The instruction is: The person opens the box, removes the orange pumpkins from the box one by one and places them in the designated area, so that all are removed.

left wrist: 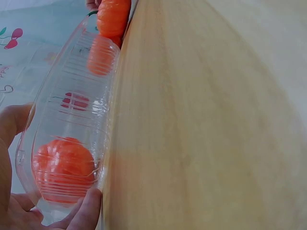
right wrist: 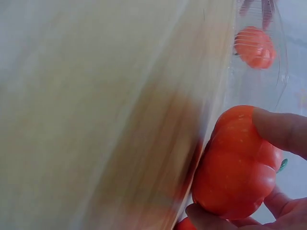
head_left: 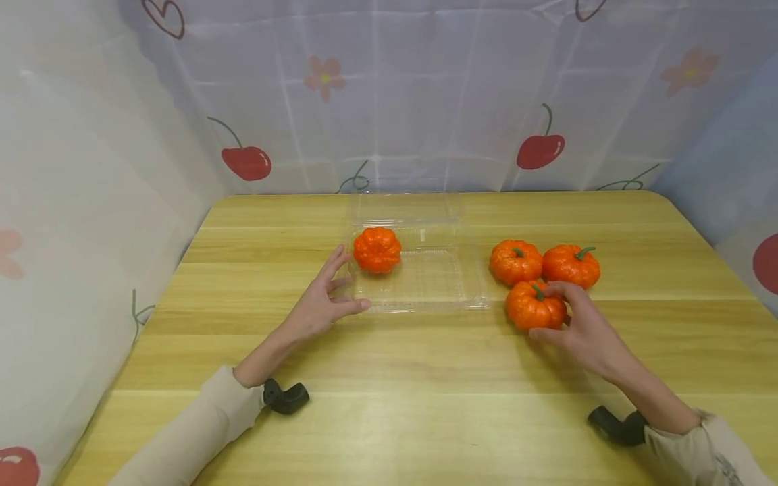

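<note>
Right hand (head_left: pixel 585 337) comes in from the right side of the counter (head_left: pixel 389 385), thumb and fingers parted just wide enough to pinch the nearest orange pumpkin (head_left: pixel 527 309) by its sides, its green stem upward; whether that pumpkin's base rests on the counter I cannot tell. Level with it, toward the counter's left edge, the left hand (head_left: pixel 315 307) is spread wide with extended fingers, touching the end of a clear plastic container (head_left: pixel 425 280): the thumb is at the container's near left corner, the other fingers along its left side, and nothing is in its grasp.

Behind the held pumpkin, on the side toward the counter's far right corner, two more orange pumpkins sit side by side, a left one (head_left: pixel 509 264) and a right one (head_left: pixel 571 270). Across from them, a single pumpkin (head_left: pixel 377 251) lies inside the container, at its left end. Farther back, the container's clear lid (head_left: pixel 407 208) is raised by the counter's far edge, before a pale curtain (head_left: pixel 419 101) printed with cherries and flowers.
</note>
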Motion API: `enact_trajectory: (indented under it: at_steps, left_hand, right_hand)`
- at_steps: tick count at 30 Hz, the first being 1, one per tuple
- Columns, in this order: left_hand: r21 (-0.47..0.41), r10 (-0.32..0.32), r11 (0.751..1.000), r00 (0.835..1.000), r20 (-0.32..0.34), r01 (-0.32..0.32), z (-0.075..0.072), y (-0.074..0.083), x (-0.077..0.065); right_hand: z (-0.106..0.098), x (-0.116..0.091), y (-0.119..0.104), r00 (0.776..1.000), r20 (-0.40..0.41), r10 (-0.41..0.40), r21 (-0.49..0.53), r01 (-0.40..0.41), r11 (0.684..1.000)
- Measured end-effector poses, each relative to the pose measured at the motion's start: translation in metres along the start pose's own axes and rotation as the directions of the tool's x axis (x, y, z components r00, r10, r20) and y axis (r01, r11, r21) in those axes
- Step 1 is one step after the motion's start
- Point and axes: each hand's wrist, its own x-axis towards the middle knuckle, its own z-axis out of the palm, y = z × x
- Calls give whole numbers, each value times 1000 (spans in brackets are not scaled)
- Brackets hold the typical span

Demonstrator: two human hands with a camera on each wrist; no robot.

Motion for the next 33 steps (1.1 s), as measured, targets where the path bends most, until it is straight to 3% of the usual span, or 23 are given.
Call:
enact_trajectory:
  at_steps: [15,33]
  left_hand:
    - [-1,3,1000,1000,3,-3,0,0,0]
    - [-13,4,1000,1000,1,-4,0,-1,0]
  right_hand:
    - [4,1,-2,1000,6,-2,-72,2,997]
    - [3,1,-2,1000,-16,25,-22,-25,999]
